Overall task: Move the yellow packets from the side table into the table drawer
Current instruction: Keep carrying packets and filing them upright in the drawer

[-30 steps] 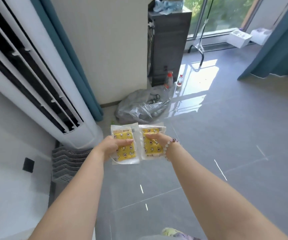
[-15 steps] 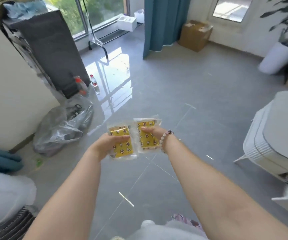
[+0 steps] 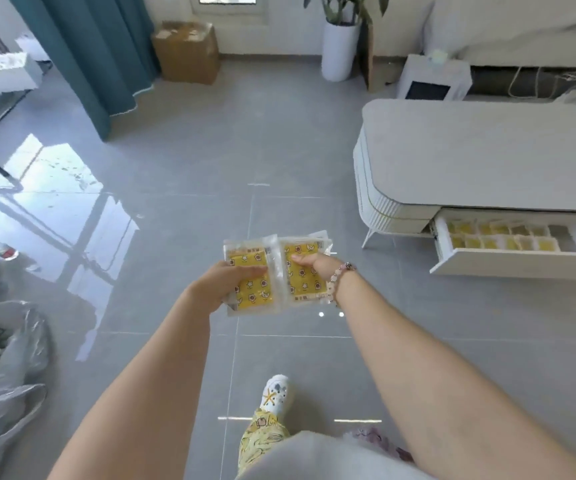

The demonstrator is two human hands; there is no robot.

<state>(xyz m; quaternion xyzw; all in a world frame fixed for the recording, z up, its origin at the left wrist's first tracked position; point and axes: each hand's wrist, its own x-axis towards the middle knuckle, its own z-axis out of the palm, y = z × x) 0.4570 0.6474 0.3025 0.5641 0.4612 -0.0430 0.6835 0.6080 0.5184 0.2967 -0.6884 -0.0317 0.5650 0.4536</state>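
Two yellow packets held out at chest height over grey floor tiles [image 3: 175,271]. Left hand [image 3: 217,285] closed on the left packet [image 3: 253,282], thumb laid across its yellow face, fingers hidden behind. Right hand [image 3: 317,265] closed on the right packet [image 3: 305,278], thumb pressed on its upper part, a beaded bracelet [image 3: 337,282] on that wrist. Both packets clear-sleeved, touching side by side, printed with small cartoon figures and stars; a barcode strip on the right one's top edge, print too small and blurred to read. Ahead to the right, a white table [image 3: 470,150] with its drawer [image 3: 515,259] pulled open, rows of similar yellow packets [image 3: 501,237] lying inside. Well apart from the hands. Teal curtain [image 3: 96,57], cardboard box [image 3: 186,50] and white planter [image 3: 338,50] along the far wall; crumpled plastic bag [image 3: 6,368] at the left edge.
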